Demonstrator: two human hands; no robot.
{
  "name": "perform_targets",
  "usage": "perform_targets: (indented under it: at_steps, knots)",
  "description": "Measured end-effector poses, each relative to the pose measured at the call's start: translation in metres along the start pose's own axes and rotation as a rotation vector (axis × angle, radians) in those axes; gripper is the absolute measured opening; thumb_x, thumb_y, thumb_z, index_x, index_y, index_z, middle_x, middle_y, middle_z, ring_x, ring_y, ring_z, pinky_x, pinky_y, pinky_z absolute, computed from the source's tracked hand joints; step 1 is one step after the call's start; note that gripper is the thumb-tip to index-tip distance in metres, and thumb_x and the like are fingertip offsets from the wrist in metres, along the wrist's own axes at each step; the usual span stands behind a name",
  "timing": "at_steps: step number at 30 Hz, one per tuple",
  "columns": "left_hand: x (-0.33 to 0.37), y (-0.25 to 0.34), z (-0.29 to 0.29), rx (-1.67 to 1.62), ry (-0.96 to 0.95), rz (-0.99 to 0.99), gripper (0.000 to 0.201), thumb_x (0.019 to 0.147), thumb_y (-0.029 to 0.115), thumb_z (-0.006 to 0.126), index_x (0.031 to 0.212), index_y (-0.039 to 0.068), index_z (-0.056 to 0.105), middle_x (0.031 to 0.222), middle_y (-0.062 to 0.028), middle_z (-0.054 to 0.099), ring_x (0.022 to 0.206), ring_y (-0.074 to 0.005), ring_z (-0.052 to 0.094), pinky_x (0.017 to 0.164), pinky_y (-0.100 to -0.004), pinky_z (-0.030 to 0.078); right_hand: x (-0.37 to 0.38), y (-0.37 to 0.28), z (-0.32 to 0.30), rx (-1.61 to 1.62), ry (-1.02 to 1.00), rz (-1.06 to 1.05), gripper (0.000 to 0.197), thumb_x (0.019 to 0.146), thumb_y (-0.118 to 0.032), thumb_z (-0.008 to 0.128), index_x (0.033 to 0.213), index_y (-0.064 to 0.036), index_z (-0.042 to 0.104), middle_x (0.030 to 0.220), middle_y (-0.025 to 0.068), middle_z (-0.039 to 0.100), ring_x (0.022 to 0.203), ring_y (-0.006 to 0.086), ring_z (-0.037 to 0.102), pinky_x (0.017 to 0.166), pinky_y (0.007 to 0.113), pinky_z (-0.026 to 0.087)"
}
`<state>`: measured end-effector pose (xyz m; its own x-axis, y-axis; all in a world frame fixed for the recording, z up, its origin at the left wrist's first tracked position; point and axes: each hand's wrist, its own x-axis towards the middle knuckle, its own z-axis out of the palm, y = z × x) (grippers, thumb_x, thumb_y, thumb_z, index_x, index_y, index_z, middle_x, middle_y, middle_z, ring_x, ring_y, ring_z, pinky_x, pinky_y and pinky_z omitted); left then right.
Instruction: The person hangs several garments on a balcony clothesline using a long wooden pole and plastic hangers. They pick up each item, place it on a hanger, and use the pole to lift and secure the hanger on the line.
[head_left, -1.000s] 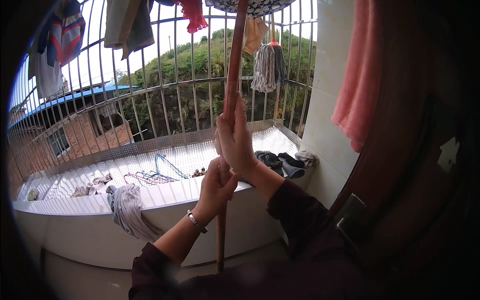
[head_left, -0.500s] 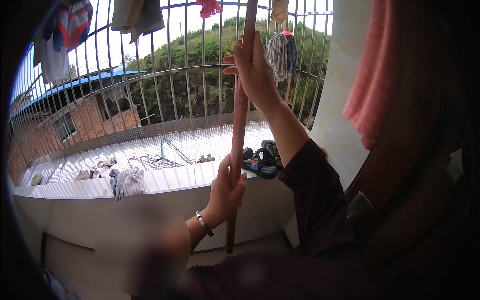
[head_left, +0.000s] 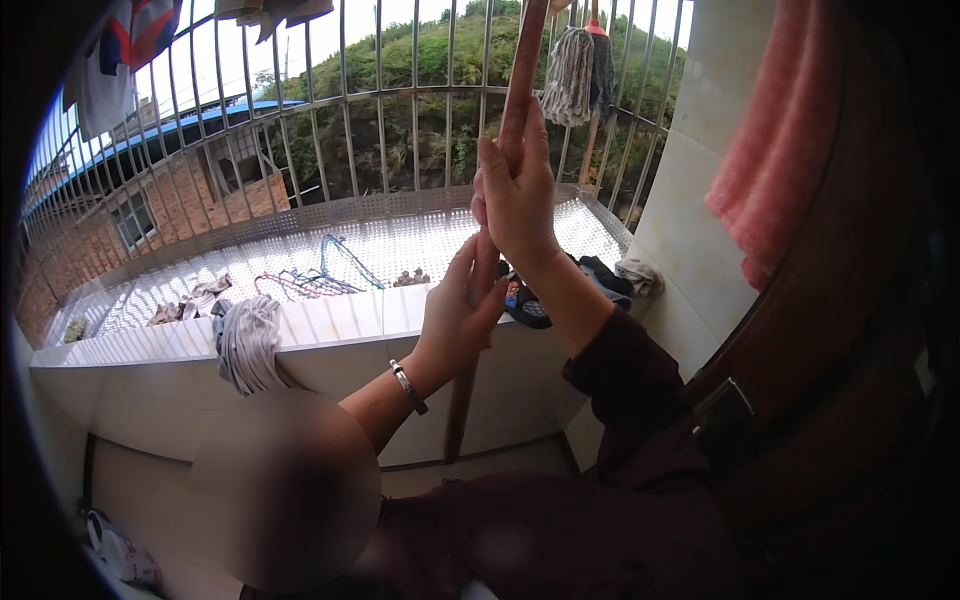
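Note:
A long reddish-brown wooden pole [head_left: 517, 95] rises in front of me, leaning slightly right at its top, which runs out of view. Higher on it, my right hand [head_left: 520, 200] is closed around the shaft. My left hand [head_left: 462, 312], with a bracelet [head_left: 402, 380] on its wrist, grips the pole just below, fingers and thumb wrapped round it. The two hands are almost touching. The pole's lower end shows beneath my left hand, in front of the pale ledge wall. What lies at the upper end cannot be seen.
Metal window bars [head_left: 415, 130] stand ahead, with mops [head_left: 572, 75] hanging there. On the ledge [head_left: 380, 312] lie grey cloth [head_left: 250, 335], hangers [head_left: 325, 270] and dark slippers [head_left: 527, 305]. A pink towel [head_left: 770, 150] hangs at right beside a dark door [head_left: 800, 350]. Clothes [head_left: 140, 40] hang upper left.
My hands have come closer together on the pole, and my right hand's fingers, partly stretched before, now wrap around it. The pole leans more to the right. The view has shifted a little.

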<state>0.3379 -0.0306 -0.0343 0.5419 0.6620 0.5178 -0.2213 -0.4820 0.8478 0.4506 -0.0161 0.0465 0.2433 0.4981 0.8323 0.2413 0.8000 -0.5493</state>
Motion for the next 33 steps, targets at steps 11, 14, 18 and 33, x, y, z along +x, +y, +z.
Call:
perform_targets:
  at_steps: [11, 14, 18, 33]
  knots:
    - [0.006, -0.007, 0.022, -0.090, -0.004, -0.113, 0.042, 0.094, 0.017, 0.057, 0.128, 0.006, 0.034, 0.076, -0.0044, 0.056, 0.049, -0.0079, 0.051, 0.042, -0.0236, 0.042, 0.039, 0.004, -0.022, -0.076, -0.018, -0.116, 0.066, 0.098, -0.016, 0.049, 0.151, -0.0107, 0.009, 0.064, -0.0005, 0.048, 0.045, 0.0035, 0.044, 0.036, 0.021, 0.037]
    - [0.015, -0.009, 0.026, -0.086, 0.058, -0.092, 0.033, 0.095, 0.017, 0.056, 0.121, 0.006, 0.039, 0.072, -0.0028, 0.054, 0.047, -0.0070, 0.048, 0.040, -0.0231, 0.040, 0.048, 0.004, -0.023, -0.082, -0.013, -0.123, 0.067, 0.098, -0.016, 0.050, 0.150, -0.0068, 0.009, 0.063, 0.0013, 0.052, 0.043, 0.0059, 0.048, 0.036, 0.023, 0.039]
    - [0.026, -0.010, 0.032, -0.048, 0.131, -0.017, 0.025, 0.095, 0.012, 0.054, 0.114, 0.005, 0.039, 0.063, 0.0005, 0.047, 0.039, -0.0054, 0.043, 0.034, -0.0212, 0.036, 0.057, 0.004, -0.024, -0.091, -0.022, -0.092, 0.068, 0.098, -0.017, 0.049, 0.150, -0.0067, 0.008, 0.062, 0.0021, 0.054, 0.044, 0.0073, 0.050, 0.037, 0.024, 0.041]
    - [0.073, 0.005, 0.010, -0.253, 0.092, 0.099, 0.024, 0.098, 0.014, 0.048, 0.117, 0.005, 0.036, 0.063, -0.0018, 0.047, 0.036, -0.0088, 0.045, 0.031, -0.0210, 0.037, 0.082, 0.014, -0.005, -0.006, -0.062, -0.072, 0.066, 0.098, -0.012, 0.050, 0.151, -0.0096, 0.011, 0.059, 0.0012, 0.051, 0.043, 0.0070, 0.047, 0.038, 0.025, 0.039]
